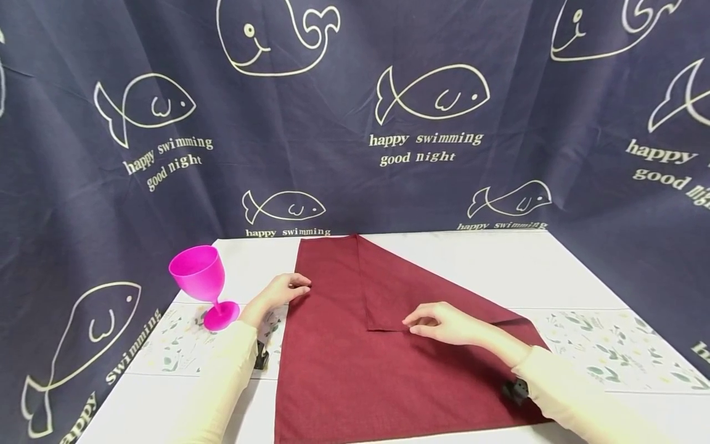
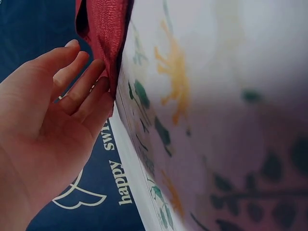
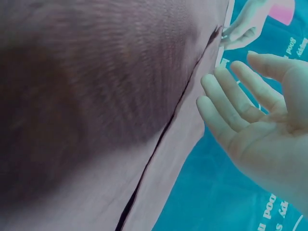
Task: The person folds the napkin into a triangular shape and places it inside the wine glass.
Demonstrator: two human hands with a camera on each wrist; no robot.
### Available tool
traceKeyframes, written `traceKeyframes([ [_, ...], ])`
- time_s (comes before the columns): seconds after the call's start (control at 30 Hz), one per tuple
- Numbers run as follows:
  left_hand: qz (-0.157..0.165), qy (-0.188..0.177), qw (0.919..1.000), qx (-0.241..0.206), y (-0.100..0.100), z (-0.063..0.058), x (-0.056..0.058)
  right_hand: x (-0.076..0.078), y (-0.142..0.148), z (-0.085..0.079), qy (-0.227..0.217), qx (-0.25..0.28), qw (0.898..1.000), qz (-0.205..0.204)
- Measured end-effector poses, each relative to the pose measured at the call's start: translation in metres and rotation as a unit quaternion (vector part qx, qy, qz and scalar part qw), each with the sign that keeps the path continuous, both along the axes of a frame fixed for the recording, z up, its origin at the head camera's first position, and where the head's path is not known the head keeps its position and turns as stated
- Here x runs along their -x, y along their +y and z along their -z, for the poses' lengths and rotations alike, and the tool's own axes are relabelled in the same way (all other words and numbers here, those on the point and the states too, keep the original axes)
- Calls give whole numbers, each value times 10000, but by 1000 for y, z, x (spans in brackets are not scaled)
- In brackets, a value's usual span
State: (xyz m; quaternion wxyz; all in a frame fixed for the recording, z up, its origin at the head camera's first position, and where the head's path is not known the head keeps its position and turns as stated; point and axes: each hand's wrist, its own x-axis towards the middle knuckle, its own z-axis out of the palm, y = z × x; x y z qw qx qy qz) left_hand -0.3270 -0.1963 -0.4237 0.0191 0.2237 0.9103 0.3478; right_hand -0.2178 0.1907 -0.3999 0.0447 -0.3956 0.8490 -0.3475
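Note:
A dark red cloth (image 1: 344, 382) is spread on the white table, its far right part turned over into a flap (image 1: 399, 283) whose corner points toward the near left. At the cloth's left border, my left hand (image 1: 285, 288) touches the edge with loosely bent fingers; in the left wrist view the fingertips meet the red fabric (image 2: 108, 33) without gripping it. My right hand (image 1: 444, 324) hovers by the flap's lower corner. The right wrist view shows its fingers (image 3: 226, 98) spread and relaxed, holding nothing, close over the fabric.
A bright pink goblet (image 1: 199, 274) stands upright on the table's left side, beside my left forearm. A leaf-patterned strip (image 1: 604, 345) crosses the white table (image 1: 482, 259). Behind hangs a dark blue curtain (image 1: 344, 123) with fish drawings.

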Motion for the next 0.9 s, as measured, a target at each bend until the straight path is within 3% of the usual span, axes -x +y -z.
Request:
traceKeyframes([
  [0.47, 140, 335, 9993, -93, 2, -2, 0, -17, 35, 0, -194, 81, 9988, 436],
  [0.57, 179, 436, 9987, -197, 2, -2, 1, -19, 43, 0, -29, 35, 9990, 453],
  [0.9, 229, 264, 9991, -237, 3, -1, 2, -30, 75, -3, 296, -332, 9966, 699],
])
